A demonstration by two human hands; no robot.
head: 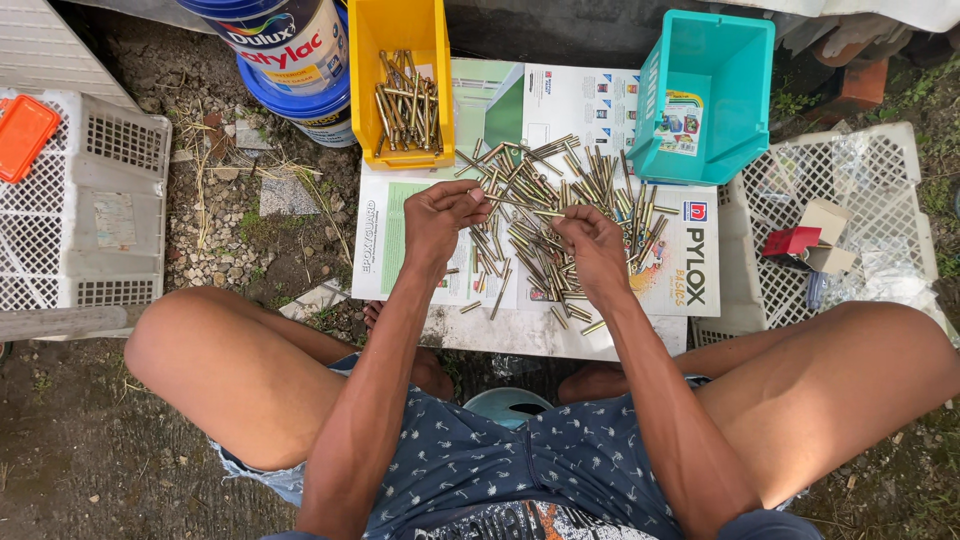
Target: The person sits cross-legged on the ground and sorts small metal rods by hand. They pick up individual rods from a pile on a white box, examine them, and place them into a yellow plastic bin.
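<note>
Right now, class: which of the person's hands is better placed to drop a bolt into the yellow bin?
Probably the left hand: it sits just below the yellow bin, while the right hand lies farther off, across the pile of bolts.

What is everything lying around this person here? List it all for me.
Brass-coloured metal bolts: many, loose pile, on the printed cardboard sheet.
Printed cardboard sheet: one, white and green, on the ground.
Yellow plastic bin: one, top centre, holds more bolts.
Teal plastic bin: one, tipped, top right; looks empty.
White lattice crates: two, far left and right.
Orange lid: one, on the left crate.
Paint buckets: two, blue and white, stacked top left.
Small cartons: red and brown, on the right crate.
Left hand: pinching one long bolt.
Right hand: fingers on the pile, at the bolt's other end.
</note>
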